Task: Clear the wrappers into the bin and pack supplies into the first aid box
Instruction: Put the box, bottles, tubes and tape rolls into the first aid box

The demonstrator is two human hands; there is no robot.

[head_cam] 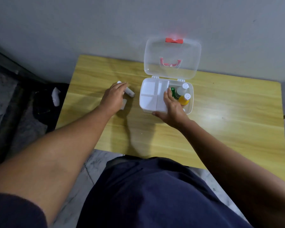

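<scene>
A white first aid box stands open on the wooden table, its clear lid leaning back against the wall. Inside, a white divided tray fills the left half; a white bottle and a yellow bottle lie on the right. My right hand reaches into the box, fingers on a green-labelled item, thumb at the front wall. My left hand rests over a white tube-like roll; a small white packet lies beneath it.
On the floor to the left lies a dark bin or bag with a crumpled white wrapper in it. The wall rises directly behind the table. The table's right half and near edge hold only bare wood.
</scene>
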